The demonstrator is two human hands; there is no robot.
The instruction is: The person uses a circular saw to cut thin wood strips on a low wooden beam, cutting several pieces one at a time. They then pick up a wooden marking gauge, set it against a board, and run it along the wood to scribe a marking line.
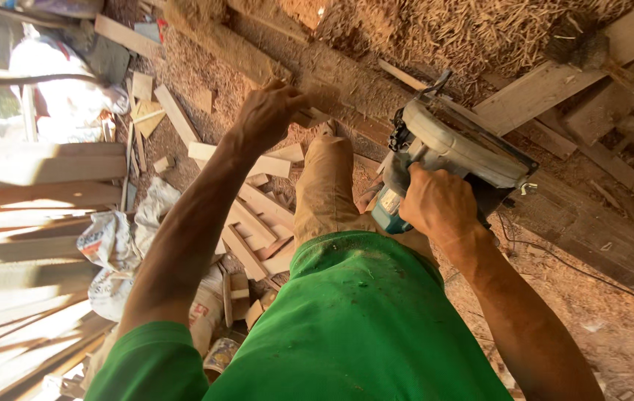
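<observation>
Circular saw (450, 152), pale grey with a teal body, sits on the long dusty timber beam (584, 223) that runs across the sawdust-strewn floor (614, 334). Our right hand (439, 204) is closed tight around its rear handle. Our left hand (268, 111) is curled around a small wood offcut (313, 117) held over the same beam, further along. Our knee in tan trousers (328, 186) is between the 2 hands. Cut wood scraps (254, 215) litter the floor beside it.
</observation>
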